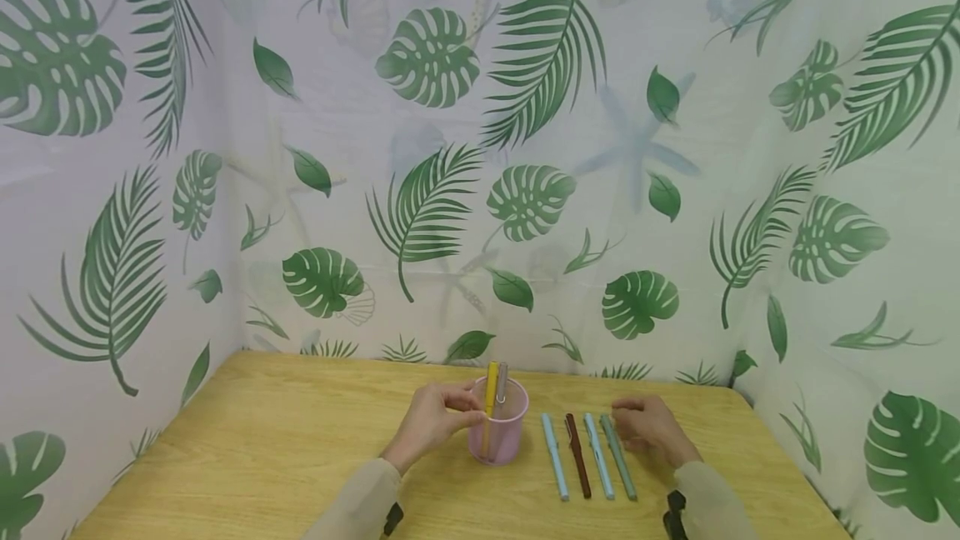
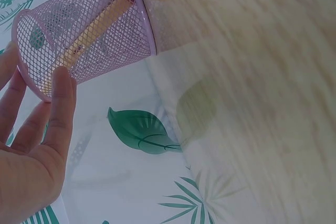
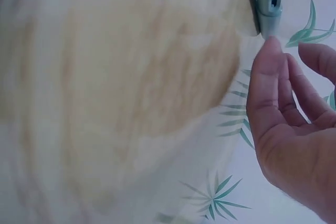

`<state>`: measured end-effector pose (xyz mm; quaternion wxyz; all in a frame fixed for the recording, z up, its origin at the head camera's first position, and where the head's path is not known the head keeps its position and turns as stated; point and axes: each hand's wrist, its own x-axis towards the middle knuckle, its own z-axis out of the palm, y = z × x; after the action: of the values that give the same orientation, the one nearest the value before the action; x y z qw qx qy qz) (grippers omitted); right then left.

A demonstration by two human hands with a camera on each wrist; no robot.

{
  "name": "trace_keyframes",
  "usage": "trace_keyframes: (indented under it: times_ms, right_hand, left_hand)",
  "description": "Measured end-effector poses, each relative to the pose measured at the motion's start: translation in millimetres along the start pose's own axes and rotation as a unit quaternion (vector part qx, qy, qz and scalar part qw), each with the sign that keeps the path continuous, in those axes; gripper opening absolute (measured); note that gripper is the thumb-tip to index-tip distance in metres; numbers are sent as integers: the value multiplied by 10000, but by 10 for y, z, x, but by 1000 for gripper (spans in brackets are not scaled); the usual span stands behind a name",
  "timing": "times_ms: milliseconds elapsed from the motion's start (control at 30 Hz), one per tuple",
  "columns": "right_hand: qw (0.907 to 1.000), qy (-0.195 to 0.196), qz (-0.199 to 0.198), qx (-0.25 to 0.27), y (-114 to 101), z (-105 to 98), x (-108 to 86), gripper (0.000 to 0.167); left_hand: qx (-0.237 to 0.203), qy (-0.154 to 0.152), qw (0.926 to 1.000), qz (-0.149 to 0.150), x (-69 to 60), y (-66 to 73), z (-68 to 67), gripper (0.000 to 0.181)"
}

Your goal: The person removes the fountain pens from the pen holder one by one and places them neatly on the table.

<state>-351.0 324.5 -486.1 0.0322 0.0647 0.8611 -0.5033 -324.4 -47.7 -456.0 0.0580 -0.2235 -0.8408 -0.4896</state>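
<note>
A pink mesh pen holder stands upright on the table, with a yellow pen and a grey pen in it. My left hand is at the holder's left side, thumb and fingers spread apart about its rim; the left wrist view shows the thumb over the mesh. To the right lie a light blue pen, a dark red pen, a second light blue pen and a green pen. Beside the green pen's far end is my right hand, fingertips close to it, thumb apart.
The wooden table is bounded at the back and both sides by a white leaf-print cloth. The row of pens lies roughly parallel, with small gaps, right of the holder.
</note>
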Motion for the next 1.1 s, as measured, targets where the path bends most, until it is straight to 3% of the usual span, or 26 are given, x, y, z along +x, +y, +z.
trace_keyframes:
  times_ms: [233, 800, 1100]
  right_hand:
    - [9995, 31, -307, 74, -61, -13, -24, 40]
    - [9878, -872, -1052, 743, -386, 182, -52, 42]
    - [9849, -749, -1243, 945, -521, 335, -84, 40]
  left_hand:
    - [-3, 2, 10000, 22, 5, 8, 0, 8]
    - [11, 9, 10000, 96, 25, 1, -18, 5]
    - [18, 13, 10000, 77, 21, 8, 6, 4]
